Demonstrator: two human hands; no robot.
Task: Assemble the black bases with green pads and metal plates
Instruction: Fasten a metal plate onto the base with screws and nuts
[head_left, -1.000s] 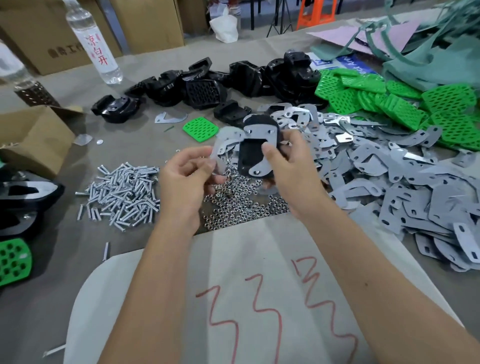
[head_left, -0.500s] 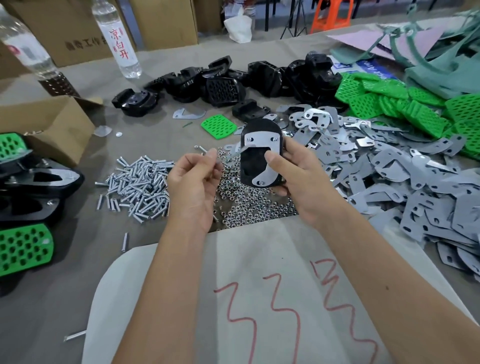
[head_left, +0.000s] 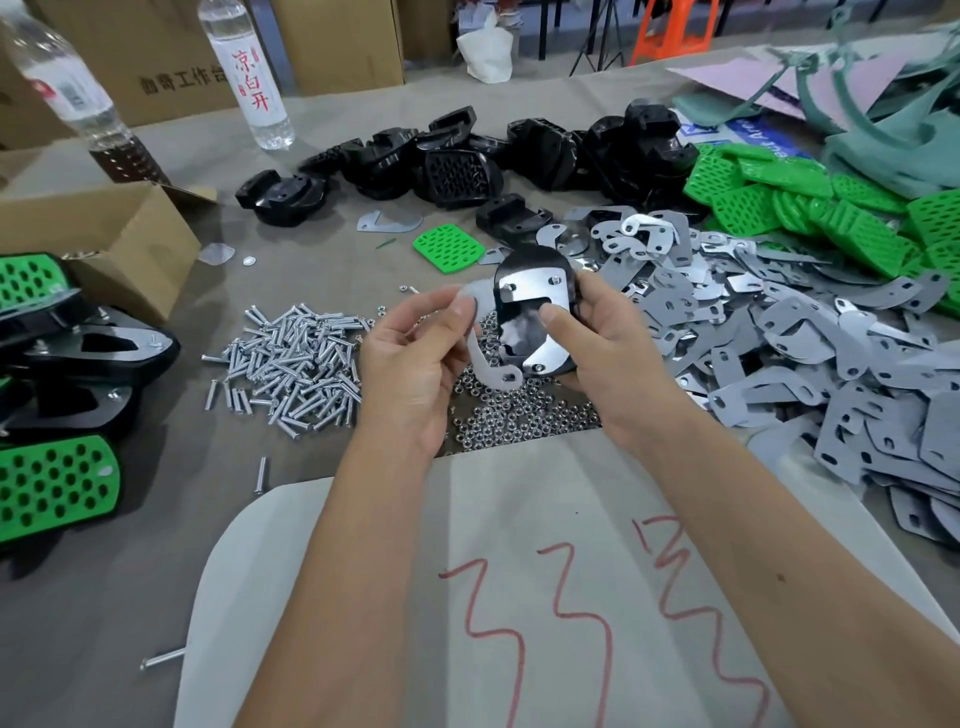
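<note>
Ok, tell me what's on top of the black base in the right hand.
A shiny metal plate lies on the black base; the right hand thumb covers part.

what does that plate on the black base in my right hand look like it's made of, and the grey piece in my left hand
The plate on the black base in your right hand looks like polished metal: it shows mirror-like glare and reflections. The grey piece pinched by your left hand is matte and dull; probably a protective film peeled off, or a film-covered plate, though the look leaves that open.

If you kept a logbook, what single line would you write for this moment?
right hand: grips black base with shiny plate | left hand: pinches grey film beside it | below: nuts
</note>
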